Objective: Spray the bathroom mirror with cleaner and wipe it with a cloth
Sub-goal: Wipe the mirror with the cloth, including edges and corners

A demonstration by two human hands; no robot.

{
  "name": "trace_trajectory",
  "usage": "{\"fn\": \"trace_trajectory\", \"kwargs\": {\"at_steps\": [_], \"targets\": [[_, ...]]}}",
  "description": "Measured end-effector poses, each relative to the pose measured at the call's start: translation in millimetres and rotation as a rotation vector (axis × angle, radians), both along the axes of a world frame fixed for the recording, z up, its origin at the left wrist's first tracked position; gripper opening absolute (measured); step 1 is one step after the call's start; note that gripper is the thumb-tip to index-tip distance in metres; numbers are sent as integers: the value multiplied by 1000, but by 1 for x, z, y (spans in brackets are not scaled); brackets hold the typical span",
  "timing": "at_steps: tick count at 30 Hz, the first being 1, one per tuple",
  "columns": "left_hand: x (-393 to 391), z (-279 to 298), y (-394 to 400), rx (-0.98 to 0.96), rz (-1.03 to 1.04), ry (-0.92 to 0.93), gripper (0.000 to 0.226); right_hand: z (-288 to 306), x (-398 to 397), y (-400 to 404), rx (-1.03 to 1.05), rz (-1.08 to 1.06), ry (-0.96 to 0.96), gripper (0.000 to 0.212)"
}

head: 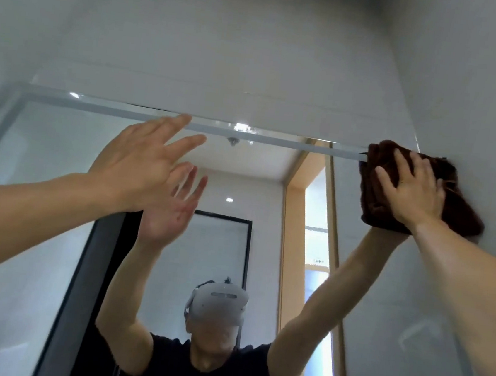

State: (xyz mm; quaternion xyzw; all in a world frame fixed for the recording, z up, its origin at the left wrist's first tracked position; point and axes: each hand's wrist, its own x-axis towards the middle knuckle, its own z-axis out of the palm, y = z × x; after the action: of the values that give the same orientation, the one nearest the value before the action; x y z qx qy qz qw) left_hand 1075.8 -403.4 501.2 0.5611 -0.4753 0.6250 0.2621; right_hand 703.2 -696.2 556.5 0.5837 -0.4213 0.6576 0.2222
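Head view: my right hand (414,193) presses the brown cloth (453,203) flat against the mirror (56,198) at its top corner; my left hand (139,161) is empty, fingers spread. Wiping under way; no sprayer visible.

soft even light, ceiling-lamp glare on the mirror (61,143), edges warped.

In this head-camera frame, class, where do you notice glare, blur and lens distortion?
Head view: bright glare spots sit on the mirror along its top edge; the left hand is slightly motion-blurred at the fingers, while the right hand pressing the brown cloth looks sharper; the wide lens bends the mirror's top edge and stretches both forearms at the borders.
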Motion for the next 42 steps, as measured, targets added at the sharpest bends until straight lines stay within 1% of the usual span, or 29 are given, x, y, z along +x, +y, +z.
{"fn": "trace_trajectory", "kwargs": {"at_steps": [4,6,10,14,20,27,31,36,42], "targets": [[22,-7,28,40,28,39,54,0,16,7,76,-7,-75,72],[36,-11,41,50,25,66,53,1,37,17,73,-13,-102,73],[59,-20,56,27,22,112,54,7,87,48,43,-7,-84,70],[77,-34,63,33,15,152,54,16,148,87,-10,-2,-29,69],[105,-66,74,37,15,249,53,22,241,138,-89,24,110,71],[129,-72,97,1,20,329,53,18,343,196,-203,40,245,70],[148,-74,118,-46,61,338,53,18,393,225,-254,69,318,70],[165,-86,138,-58,89,396,56,21,446,257,-283,97,389,70],[175,-101,153,-106,54,445,61,16,511,294,-308,126,426,69]]}}
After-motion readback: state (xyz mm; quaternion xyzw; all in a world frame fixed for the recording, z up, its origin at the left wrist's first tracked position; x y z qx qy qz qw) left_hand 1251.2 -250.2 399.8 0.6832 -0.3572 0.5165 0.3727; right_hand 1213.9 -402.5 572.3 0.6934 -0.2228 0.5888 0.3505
